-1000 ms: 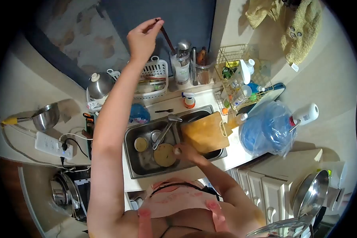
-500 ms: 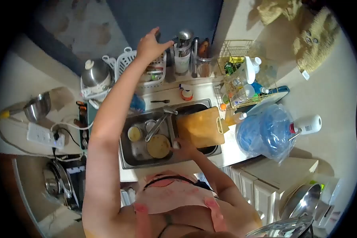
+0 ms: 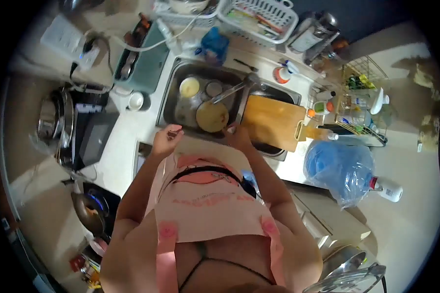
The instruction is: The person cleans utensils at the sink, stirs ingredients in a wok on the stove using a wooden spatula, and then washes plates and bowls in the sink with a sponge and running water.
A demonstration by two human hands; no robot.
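My left hand (image 3: 167, 140) is over the counter at the sink's front left corner, its fingers curled; what they hold, if anything, is too small to make out. My right hand (image 3: 238, 137) is closed round a small whitish object (image 3: 231, 129) at the front rim of the sink (image 3: 171, 105), beside a round bowl (image 3: 211, 117) with a yellowish inside. A smaller pale yellow bowl (image 3: 189, 87) and a clear glass dish (image 3: 213, 88) also sit in the left basin, under the faucet (image 3: 230, 91). A wooden cutting board (image 3: 274, 122) lies across the right basin.
A white basket (image 3: 259, 22) of packets stands behind the sink. To the right are a wire rack (image 3: 359, 105) and a blue water jug (image 3: 335, 166) in plastic. A white cup (image 3: 136, 101) is at left. Farther left, a pan (image 3: 89, 215) sits over a blue flame.
My left hand has come back from above the white basket to the sink's front left, its spread fingers now curled. My right hand stays by the round bowl. The view has turned left.
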